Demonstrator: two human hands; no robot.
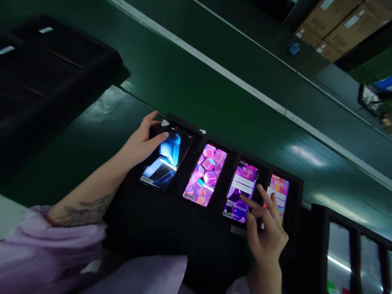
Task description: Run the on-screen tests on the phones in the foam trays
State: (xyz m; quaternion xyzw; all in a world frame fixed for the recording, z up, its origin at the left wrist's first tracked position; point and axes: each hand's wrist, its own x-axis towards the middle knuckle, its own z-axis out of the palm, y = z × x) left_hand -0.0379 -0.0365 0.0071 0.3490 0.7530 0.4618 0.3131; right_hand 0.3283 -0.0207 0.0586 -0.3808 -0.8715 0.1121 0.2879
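A black tray [171, 220] on a green bench holds several lit phones side by side. My left hand [139, 143] rests at the top left of the blue-screened phone [165, 161], thumb on its glass and fingers round its edge. Beside it lies a phone with pink cubes [204, 174]. My right hand [266, 228] hovers with fingers spread over the purple lock-screen phone [241, 183] and the orange-pink phone [280, 192], its fingertips at or just above the two screens, holding nothing.
Another black tray [352, 253] with glossy screens stands at the lower right. A stack of dark trays [45, 69] sits at the upper left. A white line [245, 87] runs along the green conveyor [190, 81]. Cardboard boxes [337, 24] are at the top right.
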